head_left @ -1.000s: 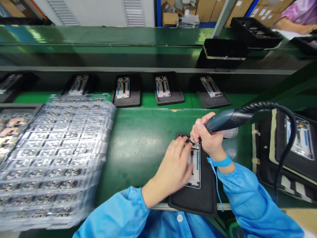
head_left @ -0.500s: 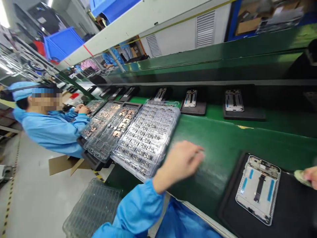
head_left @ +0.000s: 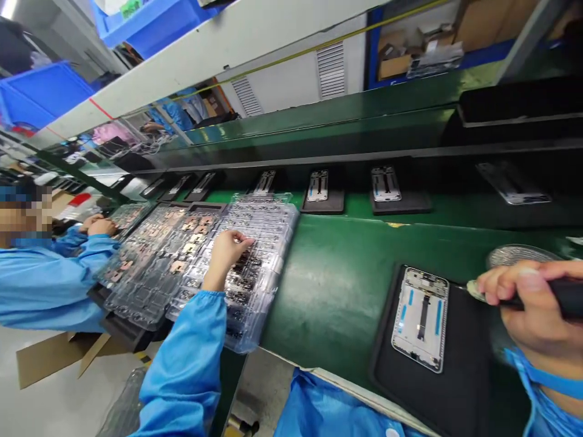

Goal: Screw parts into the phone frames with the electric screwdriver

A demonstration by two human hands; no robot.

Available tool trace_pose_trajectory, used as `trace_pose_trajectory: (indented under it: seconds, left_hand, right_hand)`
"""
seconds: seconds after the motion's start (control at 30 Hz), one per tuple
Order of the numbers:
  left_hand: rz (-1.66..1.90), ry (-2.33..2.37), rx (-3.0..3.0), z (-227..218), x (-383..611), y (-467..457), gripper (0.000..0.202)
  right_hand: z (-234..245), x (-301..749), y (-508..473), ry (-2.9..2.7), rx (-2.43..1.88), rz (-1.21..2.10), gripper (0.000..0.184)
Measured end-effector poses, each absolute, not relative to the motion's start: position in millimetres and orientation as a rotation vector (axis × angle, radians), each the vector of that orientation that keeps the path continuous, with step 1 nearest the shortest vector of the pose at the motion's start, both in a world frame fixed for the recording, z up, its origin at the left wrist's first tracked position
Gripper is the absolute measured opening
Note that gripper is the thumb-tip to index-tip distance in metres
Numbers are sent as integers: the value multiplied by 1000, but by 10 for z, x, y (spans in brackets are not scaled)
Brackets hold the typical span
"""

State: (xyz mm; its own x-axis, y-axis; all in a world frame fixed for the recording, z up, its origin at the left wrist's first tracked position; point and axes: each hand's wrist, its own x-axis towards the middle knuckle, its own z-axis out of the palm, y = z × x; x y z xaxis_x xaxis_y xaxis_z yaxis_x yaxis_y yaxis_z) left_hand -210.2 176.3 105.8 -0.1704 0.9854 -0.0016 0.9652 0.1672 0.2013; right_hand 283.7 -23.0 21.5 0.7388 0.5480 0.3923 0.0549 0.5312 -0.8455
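Note:
My left hand (head_left: 228, 252) is over a clear plastic tray (head_left: 285, 243) of small circuit boards, thumb and fingertips pinched together. Whatever lies between them, if anything, is too small to make out. On the right, my right hand (head_left: 531, 303) is wrapped around a dark-bodied screwdriver (head_left: 565, 297) with a pale wrapped nose and a thin shaft. That shaft points left, close to the upper right corner of a silver phone frame (head_left: 421, 318). The frame has blue strips and a black flex cable, and lies on a black mat (head_left: 467, 376).
Further phone frames (head_left: 317, 186) on black pads line the back of the green bench (head_left: 332, 273). Another tray (head_left: 136, 261) with copper-coloured parts stands left, beside a co-worker in blue (head_left: 45, 279). A round, ridged clear object (head_left: 519, 255) sits behind my right hand.
My left hand has moved left from above the bench to the tray, its fingers now pinched. The view has swung right, bringing more of my right hand and the screwdriver into sight.

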Motion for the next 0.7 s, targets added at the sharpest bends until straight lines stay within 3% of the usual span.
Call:
trace_pose_trajectory:
  seconds: [0.2,0.37,0.5,0.63,0.7]
  left_hand:
    - [149,2325,2017,1057,-2183,1905,22]
    - [160,2330,2043,1027,-2215,2008,26]
    - [371,2263,2089,1176,-2203,1916,47]
    - [764,1933,2134,1307,-1835,1455,33]
    - [781,1633,2123,1245,-1445,1120,32]
  right_hand:
    - [250,2829,-319,-858,-934,317,39]
    - [245,2833,-402,-898,-907,341,36]
    - [281,2844,-381,-929,-868,310,35]
    - [291,2860,-367,-913,-844,299,33]
    - [284,2866,-362,-898,-851,279,36]
